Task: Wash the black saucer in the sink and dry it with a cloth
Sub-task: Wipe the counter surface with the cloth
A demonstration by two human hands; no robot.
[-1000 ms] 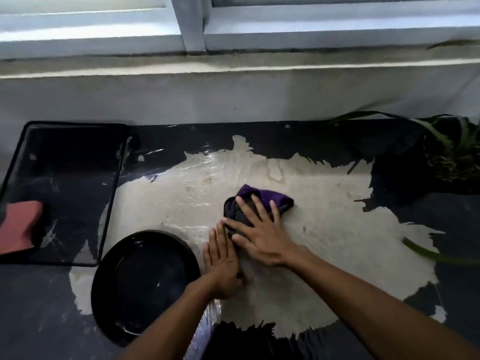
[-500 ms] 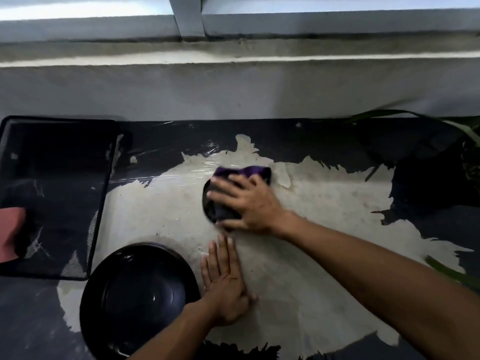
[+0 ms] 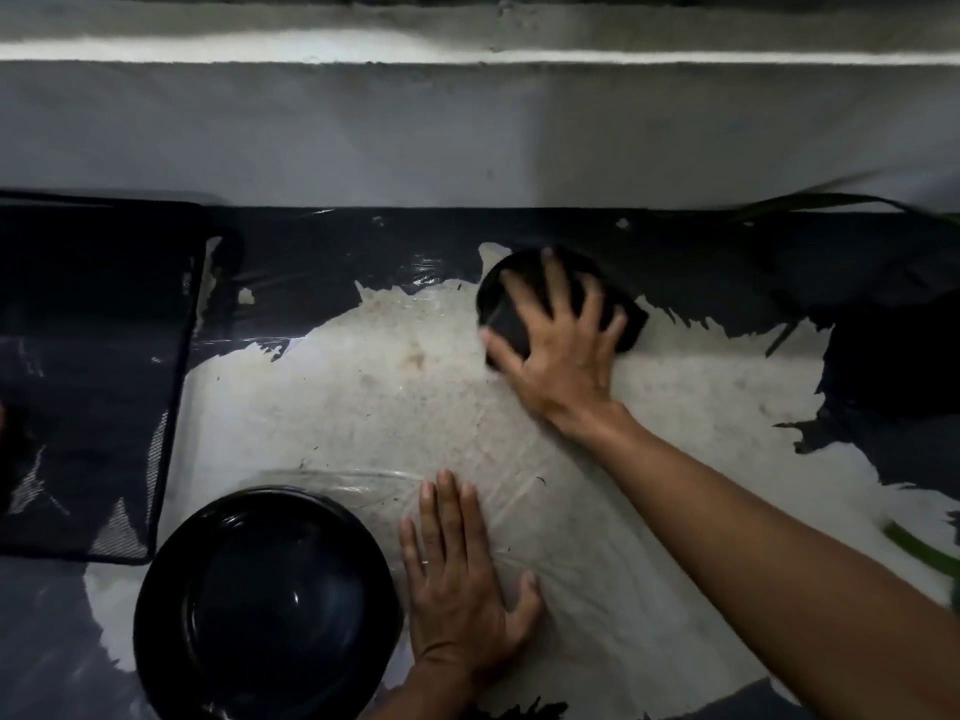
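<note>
Our right hand presses spread fingers on the dark cloth far right, left hand flat beside the near-left black saucer; drying's next, so bring cloth to saucer.

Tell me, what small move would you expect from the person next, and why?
Probably drawing the dark cloth back toward the black saucer. The right hand presses the bunched cloth flat on the counter at the far side, apart from the saucer, which sits near the front edge beside the left hand lying flat. If the saucer is wet, the cloth has to reach it.
</note>
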